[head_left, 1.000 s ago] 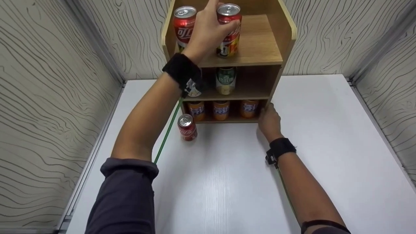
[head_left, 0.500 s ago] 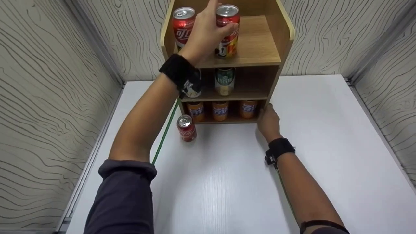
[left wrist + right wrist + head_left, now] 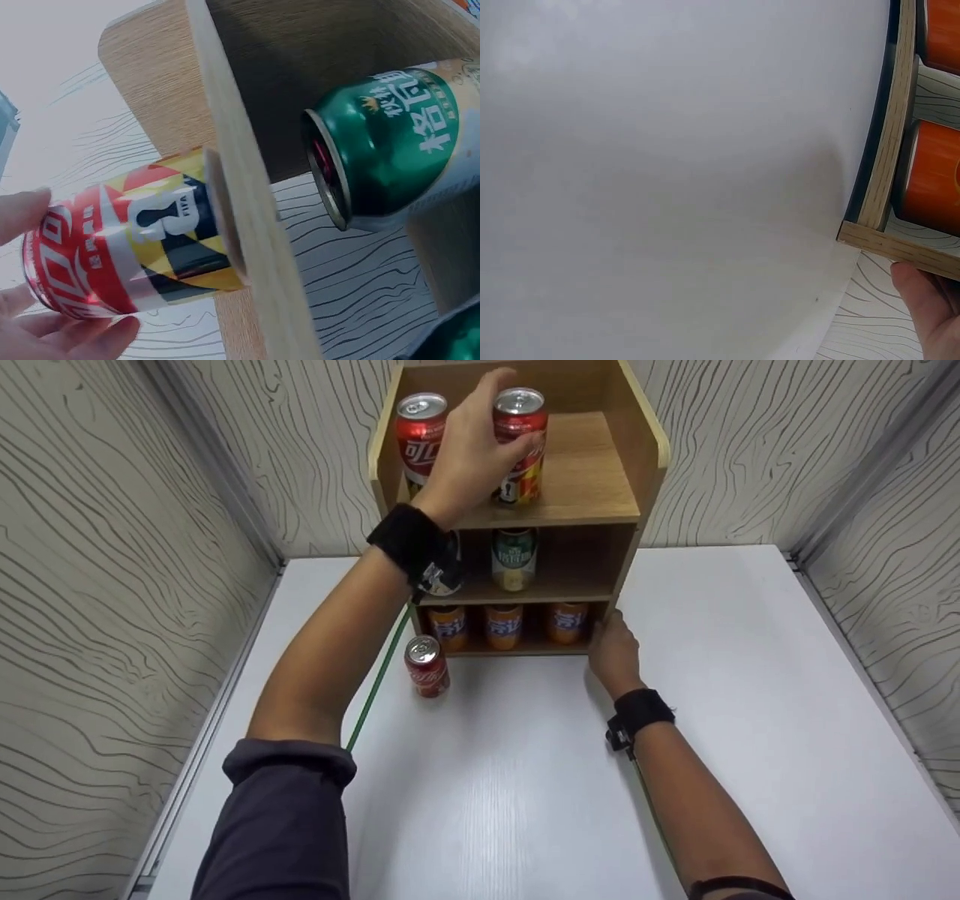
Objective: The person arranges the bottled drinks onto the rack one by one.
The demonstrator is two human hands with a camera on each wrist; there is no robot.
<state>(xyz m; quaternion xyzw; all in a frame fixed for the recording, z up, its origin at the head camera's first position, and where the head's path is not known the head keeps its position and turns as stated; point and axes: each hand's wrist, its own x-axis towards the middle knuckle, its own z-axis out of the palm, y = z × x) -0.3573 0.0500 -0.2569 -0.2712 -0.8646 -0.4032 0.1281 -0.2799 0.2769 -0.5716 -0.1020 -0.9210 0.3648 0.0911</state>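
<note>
My left hand (image 3: 472,454) grips a red Coca-Cola can (image 3: 523,484) near its top, thumb across the front, on the top board of a small wooden shelf (image 3: 600,510). In the left wrist view the can's base (image 3: 225,217) is right at the board's front edge. A second red cola can (image 3: 420,439) stands to its left, partly behind my hand. My right hand (image 3: 616,655) is low at the shelf's right side; its thumb (image 3: 919,296) touches the outside of the side panel in the right wrist view, and the other fingers are mostly hidden.
One red cola can (image 3: 427,667) stands on the white table (image 3: 525,780) before the shelf's left front corner. The middle level holds a green can (image 3: 514,559) and another behind my left wrist. Several orange cans (image 3: 503,626) fill the bottom level. Patterned walls (image 3: 135,585) surround the table.
The head view has tilted slightly, so the whole scene sits lower in it. My left hand stays on the cola can and my right hand stays at the shelf's side.
</note>
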